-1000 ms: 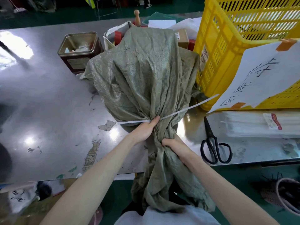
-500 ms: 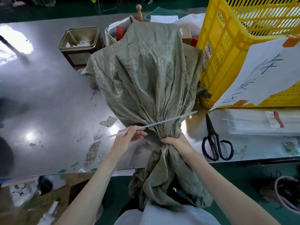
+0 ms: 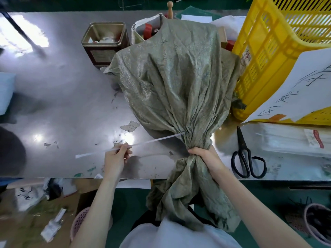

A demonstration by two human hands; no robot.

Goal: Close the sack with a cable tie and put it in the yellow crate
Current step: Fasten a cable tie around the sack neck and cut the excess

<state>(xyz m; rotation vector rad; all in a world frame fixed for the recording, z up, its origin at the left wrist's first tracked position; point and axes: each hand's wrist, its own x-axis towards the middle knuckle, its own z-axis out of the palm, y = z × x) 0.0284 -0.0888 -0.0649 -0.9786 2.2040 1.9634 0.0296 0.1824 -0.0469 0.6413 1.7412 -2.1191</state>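
Green woven sack [image 3: 172, 83] lies on the steel surface [image 3: 59, 104], its bulk toward the far edge and its gathered neck at the near edge, the loose mouth hanging over that edge toward the person. The right hand [image 3: 202, 156] grips the bunched neck, fingers curled tight round the fabric. The left hand [image 3: 116, 156] pinches a white cable tie [image 3: 129, 145] between thumb and fingertips, near the near edge and left of the neck. The tie runs slantwise from its blunt end at the left up to its tip, which touches the pleats just above the right hand; it is not looped round the neck.

The yellow crate [image 3: 265, 51] stands at the far right of the surface, just beside the sack, with a white sheet [image 3: 295, 90] bearing handwritten marks taped to its near wall. Black scissors [image 3: 245, 158] lie near the near edge, right of the right hand. A clear packet [image 3: 290, 140] lies beyond them, under the crate's sheet. A square tin [image 3: 105, 42] stands open toward the far edge, left of the sack, and a second container [image 3: 143, 31] sits partly behind the sack's top.
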